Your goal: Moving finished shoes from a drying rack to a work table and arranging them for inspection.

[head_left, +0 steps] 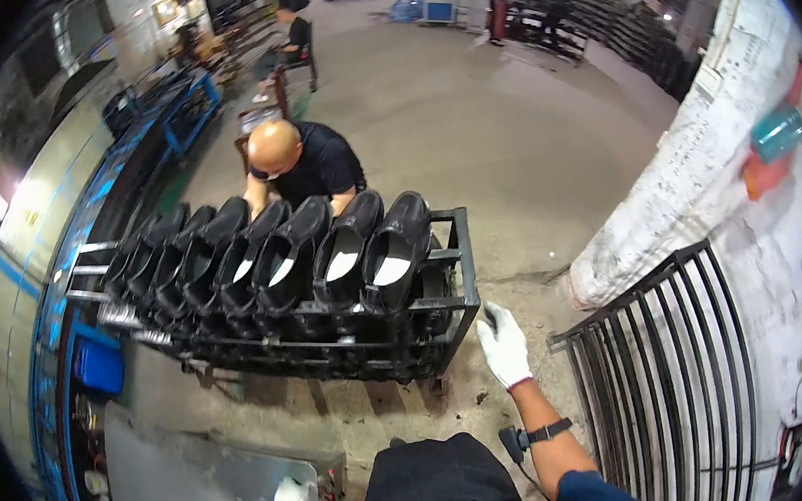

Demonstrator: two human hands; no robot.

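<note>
— Where's the right hand (504,345)?

— Gloved in white, fingers loosely spread, holding nothing, just beside the near right corner of the black metal rack (459,300). The rack lies up and left of it, long axis running leftward, with a row of black shoes (342,259) on top.

— And the left hand (293,494)?

— Low at the frame edge, on a grey metal worktop (206,473), well apart from the rack. Its grip I cannot tell; it's cut off. A crouching person (299,159) behind the rack is partly hidden.

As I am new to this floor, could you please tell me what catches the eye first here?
A row of glossy black leather shoes on a black metal cart fills the centre. The right hand in a white glove reaches toward the cart's corner, beside a black barred rack at right.
</note>
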